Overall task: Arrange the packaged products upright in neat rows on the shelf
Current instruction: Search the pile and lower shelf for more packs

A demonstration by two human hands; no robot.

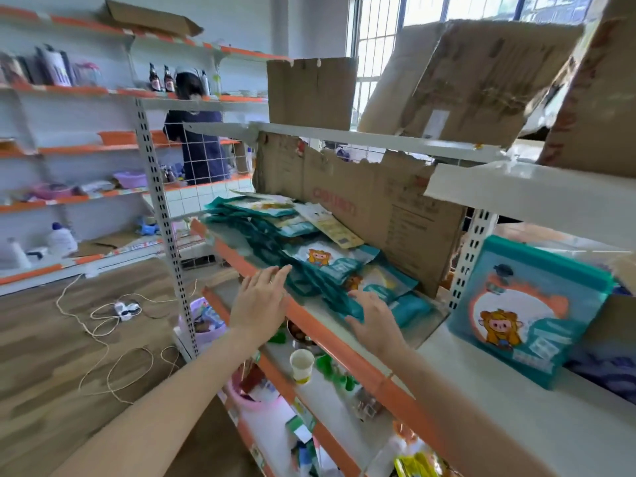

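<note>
Several teal packets (309, 259) with a cartoon animal lie toppled in a loose heap on the white shelf (327, 313) with an orange front edge. My left hand (260, 299) reaches over the shelf edge with straight fingers, its tips at the near side of the heap. My right hand (373, 320) lies flat with spread fingers on the lowest packets at the heap's right end. A row of the same teal packets (526, 311) stands upright on the shelf further right.
A torn cardboard sheet (361, 201) lines the shelf's back. Cardboard boxes (471, 80) sit on the shelf above. A paper cup (302, 364) and mixed goods fill the lower shelves. A person (196, 132) stands at shelving behind. Cord (103, 325) lies on the floor.
</note>
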